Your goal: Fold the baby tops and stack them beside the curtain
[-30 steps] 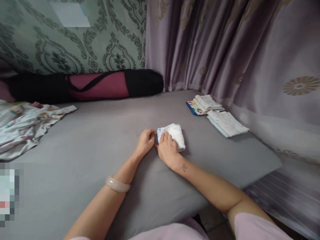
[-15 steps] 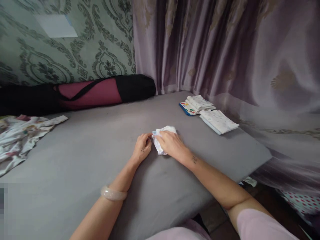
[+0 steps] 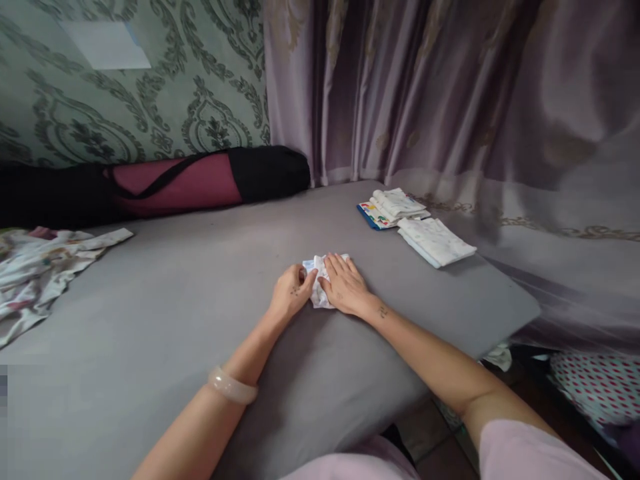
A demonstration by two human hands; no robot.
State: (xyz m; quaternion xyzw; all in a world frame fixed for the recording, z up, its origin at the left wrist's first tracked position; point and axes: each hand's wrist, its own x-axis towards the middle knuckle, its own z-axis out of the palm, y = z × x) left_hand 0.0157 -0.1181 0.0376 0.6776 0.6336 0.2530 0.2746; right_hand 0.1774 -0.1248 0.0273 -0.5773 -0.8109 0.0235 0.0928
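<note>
A small folded white cloth (image 3: 319,293) with faint printing lies on the grey bed sheet. Its left edge is between the thumb and curled fingers of my left hand (image 3: 293,292), which wears a pale bangle (image 3: 233,387) further up the arm. My right hand (image 3: 346,285) lies flat on the cloth's right part, fingers stretched out and slightly spread, covering much of it. A bit of light blue shows at the cloth's upper left corner.
Folded cloths (image 3: 395,205) and another white folded cloth (image 3: 437,241) lie toward the right edge of the bed (image 3: 200,280). Crumpled printed clothes (image 3: 45,273) are at the left. A long black and maroon bag (image 3: 185,183) rests along the wall, beside purple curtains (image 3: 400,100).
My right hand has flattened and spread its fingers on the cloth. My left hand has come closer, bringing its thumb onto the cloth's left edge.
</note>
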